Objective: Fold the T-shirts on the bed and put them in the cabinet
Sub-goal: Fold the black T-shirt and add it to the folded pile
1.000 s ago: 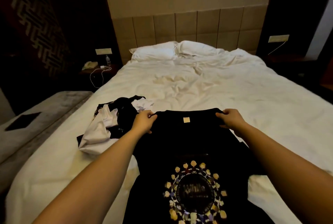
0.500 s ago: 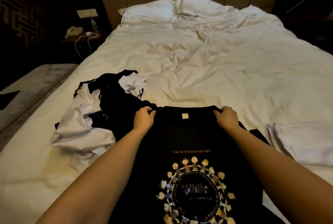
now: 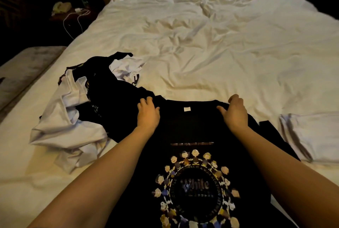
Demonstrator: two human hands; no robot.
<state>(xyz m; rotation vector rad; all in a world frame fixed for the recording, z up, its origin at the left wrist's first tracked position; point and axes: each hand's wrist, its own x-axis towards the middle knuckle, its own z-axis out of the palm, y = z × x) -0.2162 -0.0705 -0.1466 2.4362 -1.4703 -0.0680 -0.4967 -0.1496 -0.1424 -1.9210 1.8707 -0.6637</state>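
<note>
Lying at the left of the bed [image 3: 229, 59], well short of the pillows: a heap of unfolded T-shirts [image 3: 80, 110], white and black tangled together, one edge of it touching the black T-shirt [image 3: 194, 154] being worked on. Waiting to be folded, all of that heap; how many shirts it holds, impossible to tell.

Resting on the left shoulder of the black T-shirt beside the collar: the left hand [image 3: 147, 113], fingers loosely bent over the fabric. Whether pinching the cloth or only pressing it flat, cannot tell.

Spreading out face up in the middle, collar and white neck label pointing toward the pillows, round printed graphic nearest the camera: the black T-shirt itself, laid flat on the bed but not yet folded, judging by its full width and the sleeve showing at the right.

Sitting on the right shoulder: the right hand [image 3: 235, 113], thumb stretched toward the collar and fingers curled at the top edge, apparently gripping it.

Lying just beside the right sleeve: a folded white T-shirt [image 3: 311, 136], seemingly finished.

Remaining, as judged here: folding the black one, working through the heap, then carrying everything to the cabinet, nowhere in view.
</note>
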